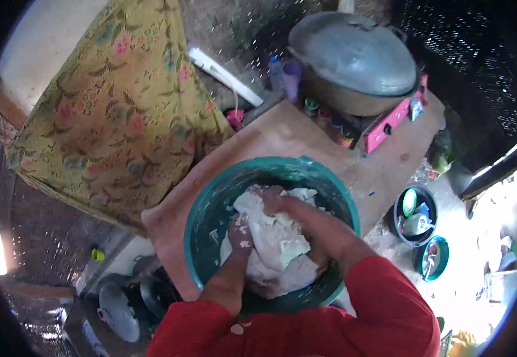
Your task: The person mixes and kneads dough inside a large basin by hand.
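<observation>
A wide green basin [193, 238] holds a large lump of white, floury dough [273, 241]. My left hand [240, 232] grips the dough at its left side, with white bits stuck to the skin. On the far side of the lump, my right hand [275, 200] is closed on the dough, its fingers partly hidden in it. Smears and crumbs of dough cling to the basin's inner wall.
The basin stands on a brown table [258, 137]. Behind it sit a big lidded pot [353, 53] and a pink stove panel [387, 126]. A flowered cloth [121, 113] hangs at left. Tubs of dishes, including a dark one [399, 223], stand at right.
</observation>
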A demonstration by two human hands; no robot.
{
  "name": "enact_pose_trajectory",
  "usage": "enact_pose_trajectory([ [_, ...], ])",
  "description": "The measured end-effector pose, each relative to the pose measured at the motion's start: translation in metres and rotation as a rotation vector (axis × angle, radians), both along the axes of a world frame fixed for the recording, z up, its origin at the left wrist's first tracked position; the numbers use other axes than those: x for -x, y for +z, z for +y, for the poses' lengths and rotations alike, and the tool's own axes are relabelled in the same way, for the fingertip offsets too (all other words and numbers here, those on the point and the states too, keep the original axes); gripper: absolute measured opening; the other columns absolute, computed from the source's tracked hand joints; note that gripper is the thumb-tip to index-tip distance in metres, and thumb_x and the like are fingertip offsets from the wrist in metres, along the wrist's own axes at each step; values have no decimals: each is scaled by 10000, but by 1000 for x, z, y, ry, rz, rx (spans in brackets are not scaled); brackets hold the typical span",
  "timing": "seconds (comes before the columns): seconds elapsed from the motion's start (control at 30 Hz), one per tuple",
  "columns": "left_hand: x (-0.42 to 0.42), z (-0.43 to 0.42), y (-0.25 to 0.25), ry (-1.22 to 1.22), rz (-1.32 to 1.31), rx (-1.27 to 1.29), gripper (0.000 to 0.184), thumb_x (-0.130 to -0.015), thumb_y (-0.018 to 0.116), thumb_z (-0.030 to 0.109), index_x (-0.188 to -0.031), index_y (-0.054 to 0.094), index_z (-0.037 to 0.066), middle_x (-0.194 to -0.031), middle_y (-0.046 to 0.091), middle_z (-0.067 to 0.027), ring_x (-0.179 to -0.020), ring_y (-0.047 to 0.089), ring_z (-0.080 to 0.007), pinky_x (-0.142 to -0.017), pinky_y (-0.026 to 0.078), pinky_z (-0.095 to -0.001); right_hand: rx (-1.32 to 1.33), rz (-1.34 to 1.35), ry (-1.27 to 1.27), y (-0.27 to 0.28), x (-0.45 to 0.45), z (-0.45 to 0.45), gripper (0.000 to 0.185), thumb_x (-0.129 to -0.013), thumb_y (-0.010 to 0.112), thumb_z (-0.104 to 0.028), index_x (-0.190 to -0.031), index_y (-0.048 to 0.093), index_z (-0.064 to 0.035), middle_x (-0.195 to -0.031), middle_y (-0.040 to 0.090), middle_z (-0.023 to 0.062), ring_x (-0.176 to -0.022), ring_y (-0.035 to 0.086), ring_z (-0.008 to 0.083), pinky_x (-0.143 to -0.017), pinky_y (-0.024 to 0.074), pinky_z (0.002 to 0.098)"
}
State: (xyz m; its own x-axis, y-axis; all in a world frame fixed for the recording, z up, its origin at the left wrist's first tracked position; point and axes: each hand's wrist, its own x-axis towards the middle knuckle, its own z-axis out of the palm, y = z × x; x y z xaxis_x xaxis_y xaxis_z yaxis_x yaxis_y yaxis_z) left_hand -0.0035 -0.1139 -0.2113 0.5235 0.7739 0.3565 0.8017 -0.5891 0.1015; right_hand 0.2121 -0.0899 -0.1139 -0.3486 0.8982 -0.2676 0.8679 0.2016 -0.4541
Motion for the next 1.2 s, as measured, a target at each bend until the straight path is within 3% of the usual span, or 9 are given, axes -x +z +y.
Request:
enact_pose_trajectory([
  [0.03, 9, 14, -39, 54, 49, 109, 342, -816, 478, 213, -1116, 525, 56, -1078, 568, -123, -1010, 537, -240, -885, 415, -379, -76, 215, -47, -31, 3, 1, 874, -599, 612, -165, -1378, 215, -151, -1277, 436, 190, -1111, 483, 342, -910, 398, 451],
  [0.3, -55, 9, 49, 12, 83, 393, 335, -819, 482, 214, -1111, 531, 57, -1065, 572, -119, -991, 539, -236, -872, 419, -370, -199, -14, -295, -73, 34, -5, 683, -562, 596, -161, -1235, 490, -122, -1043, 597, 155, -923, 592, 303, -750, 468, 423],
  [0.33, -59, 7, 54, 7, 93, 423, 334, -819, 483, 214, -1110, 531, 57, -1064, 573, -119, -989, 539, -235, -871, 420, -369, -324, -219, -245, 10, 30, -62, 608, -673, 516, -135, -1269, 396, -102, -974, 609, 123, -870, 590, 279, -781, 467, 396],
  [0.47, -68, 4, 71, -48, 142, 518, 331, -820, 485, 214, -1108, 534, 57, -1057, 574, -117, -979, 540, -233, -864, 422, -364, -329, -66, -227, -16, 39, -53, 701, -558, 599, -153, -1238, 436, -108, -983, 606, 159, -947, 589, 292, -784, 463, 398],
  [0.5, -72, 3, 74, -72, 156, 532, 330, -821, 486, 214, -1107, 535, 57, -1055, 575, -117, -977, 540, -233, -863, 423, -363, -794, 98, -189, -41, 43, -64, 687, -598, 594, -182, -1250, 400, -89, -1092, 533, 188, -935, 567, 336, -783, 449, 445],
  [0.53, -75, 3, 77, -93, 169, 548, 330, -821, 486, 214, -1107, 536, 57, -1054, 575, -116, -975, 541, -232, -861, 423, -362, -455, -43, -114, 41, 45, -113, 660, -564, 631, -211, -1192, 463, -100, -1031, 568, 152, -950, 567, 284, -800, 445, 394],
  [0.77, -101, -14, 106, -288, 273, 636, 324, -823, 491, 215, -1102, 541, 58, -1042, 579, -113, -958, 542, -229, -850, 427, -354, -429, 124, -2, 40, 109, -156, 618, -597, 650, -309, -1129, 481, -46, -1030, 545, 164, -896, 569, 313, -745, 451, 433],
  [1.0, -72, -51, 137, -595, 391, 560, 319, -825, 495, 215, -1098, 546, 58, -1031, 582, -110, -942, 544, -226, -839, 431, -346, -253, 137, -276, 110, 13, -229, 589, -616, 647, -297, -1120, 485, -39, -1032, 549, 170, -915, 565, 311, -765, 446, 426],
  [1.2, -66, -80, 142, -614, 417, 407, 314, -827, 498, 215, -1094, 551, 59, -1021, 585, -107, -928, 546, -223, -830, 434, -339, -192, -44, -400, 64, -43, -155, 564, -634, 644, -286, -1113, 489, -33, -1033, 552, 175, -931, 561, 310, -782, 442, 421],
])
